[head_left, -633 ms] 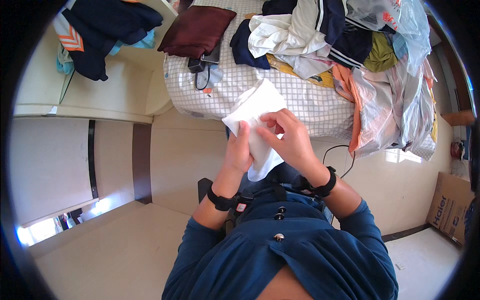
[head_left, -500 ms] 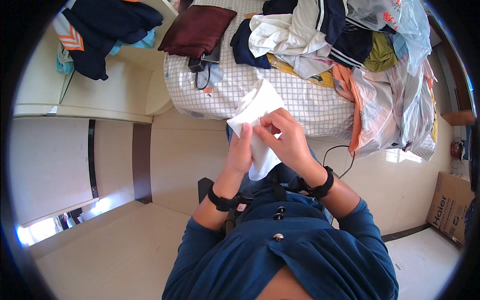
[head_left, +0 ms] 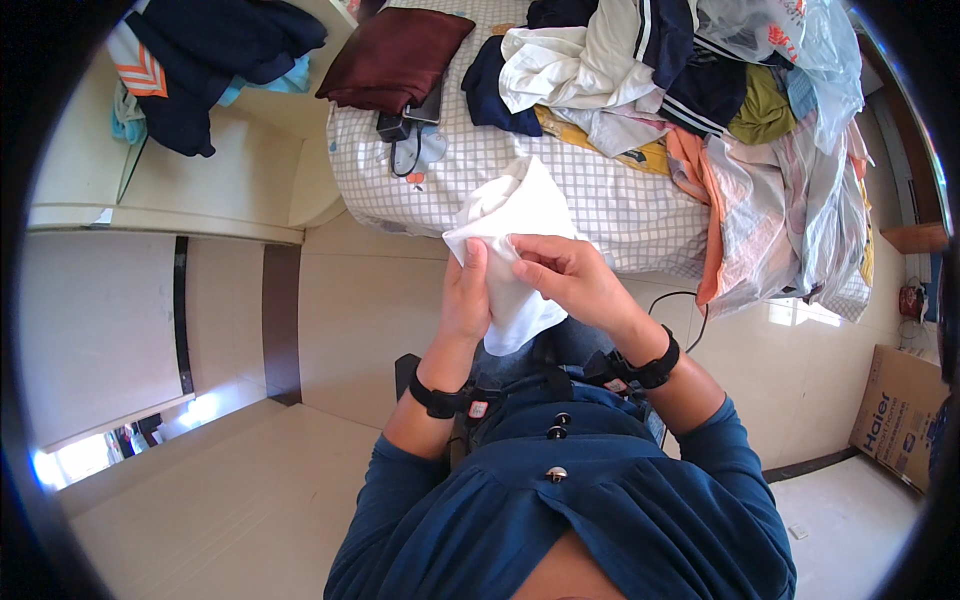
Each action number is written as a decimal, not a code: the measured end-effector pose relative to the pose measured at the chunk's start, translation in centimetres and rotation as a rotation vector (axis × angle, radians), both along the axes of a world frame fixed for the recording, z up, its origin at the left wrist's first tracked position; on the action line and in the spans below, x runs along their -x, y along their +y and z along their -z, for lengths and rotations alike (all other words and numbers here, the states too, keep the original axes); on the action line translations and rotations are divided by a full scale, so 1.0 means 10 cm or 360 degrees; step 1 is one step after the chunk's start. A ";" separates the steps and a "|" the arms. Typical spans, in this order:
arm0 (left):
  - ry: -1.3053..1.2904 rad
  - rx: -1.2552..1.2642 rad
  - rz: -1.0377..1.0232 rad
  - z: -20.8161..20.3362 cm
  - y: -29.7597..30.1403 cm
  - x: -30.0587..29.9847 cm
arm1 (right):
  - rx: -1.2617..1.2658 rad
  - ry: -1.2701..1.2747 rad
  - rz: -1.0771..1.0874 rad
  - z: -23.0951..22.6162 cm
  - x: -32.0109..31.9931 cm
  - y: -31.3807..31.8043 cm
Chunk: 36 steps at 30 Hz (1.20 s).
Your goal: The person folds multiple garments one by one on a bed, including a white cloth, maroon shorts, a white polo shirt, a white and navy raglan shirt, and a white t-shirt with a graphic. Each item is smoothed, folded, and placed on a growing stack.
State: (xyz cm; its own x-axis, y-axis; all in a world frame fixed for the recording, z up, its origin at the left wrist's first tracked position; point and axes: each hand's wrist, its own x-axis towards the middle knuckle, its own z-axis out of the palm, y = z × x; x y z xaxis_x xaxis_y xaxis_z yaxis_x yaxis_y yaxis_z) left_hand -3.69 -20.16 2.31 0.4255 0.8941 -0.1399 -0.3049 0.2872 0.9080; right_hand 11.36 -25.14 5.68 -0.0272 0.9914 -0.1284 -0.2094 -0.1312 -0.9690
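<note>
I hold a white cloth (head_left: pixel 515 215) up in front of me, just before the bed's near edge. My left hand (head_left: pixel 465 298) grips its left edge with the thumb on top. My right hand (head_left: pixel 570 278) pinches the cloth at its middle from the right. The lower part of the cloth hangs down between my hands. Both wrists wear black bands.
A bed (head_left: pixel 600 205) with a checked white sheet carries a heap of mixed clothes (head_left: pixel 700 90), a dark red cushion (head_left: pixel 395 55) and a phone with a charger (head_left: pixel 410 120). Dark garments (head_left: pixel 205 60) lie on a pale cabinet at the left. A cardboard box (head_left: pixel 895 425) stands at the right.
The cloth and both hands have shifted slightly to the right and a little up; my fingers have worked along the cloth's edge.
</note>
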 end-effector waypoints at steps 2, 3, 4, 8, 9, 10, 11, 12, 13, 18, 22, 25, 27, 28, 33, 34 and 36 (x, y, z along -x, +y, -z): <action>-0.0047 0.0032 0.0048 0.01 0.02 0.01 | -0.0017 -0.0032 0.0031 -0.01 -0.01 0.00; -0.0096 0.0064 0.0087 0.00 0.02 0.02 | 0.0044 -0.0078 0.0073 -0.01 -0.02 0.00; -0.0166 0.0103 0.0108 0.00 0.03 0.02 | -0.0017 -0.0080 0.0092 -0.01 -0.04 0.00; -0.0381 0.0384 0.0119 -0.07 0.04 0.01 | -0.0136 -0.0416 0.0458 0.08 -0.19 0.03; -0.0427 0.0423 0.0111 -0.10 0.04 0.01 | -0.0227 -0.0553 0.0589 0.13 -0.25 0.04; -0.0494 0.0456 0.0114 -0.13 0.04 0.01 | -0.0205 -0.0684 0.0581 0.18 -0.32 0.06; -0.0471 0.0465 0.0118 -0.15 0.04 0.02 | -0.0129 -0.0607 0.0546 0.25 -0.35 0.07; -0.0467 0.0467 0.0133 -0.16 0.05 0.02 | -0.0070 -0.0535 0.0535 0.31 -0.38 0.08; -0.0476 0.0491 0.0110 -0.17 0.05 0.02 | 0.0030 -0.0470 0.0519 0.38 -0.40 0.09; -0.0650 0.0750 0.0105 -0.04 0.10 0.10 | 0.0576 0.0650 -0.0052 0.63 -0.44 -0.02; -0.0304 0.0761 0.0276 0.22 0.08 0.27 | 0.0465 0.0612 -0.0048 0.74 -0.41 -0.05; -0.0153 0.0681 0.0445 0.45 -0.03 0.35 | 0.0513 0.0458 -0.0006 0.80 -0.39 -0.03; -0.0144 0.0956 0.0326 0.57 0.01 0.39 | 0.0638 0.0536 -0.0124 0.82 -0.38 -0.02; -0.0205 0.1039 0.0308 0.60 0.09 0.43 | 0.0595 0.0711 -0.0188 0.82 -0.37 -0.03; -0.0342 0.0689 -0.0111 0.51 0.62 0.57 | 0.0227 0.0453 -0.0418 0.71 -0.32 0.11; -0.0239 0.0642 -0.0206 0.44 0.77 0.59 | 0.0265 0.0469 -0.0276 0.68 -0.31 0.19; -0.0218 0.0510 -0.0327 0.32 1.05 0.58 | 0.0198 0.0424 -0.0164 0.63 -0.35 0.38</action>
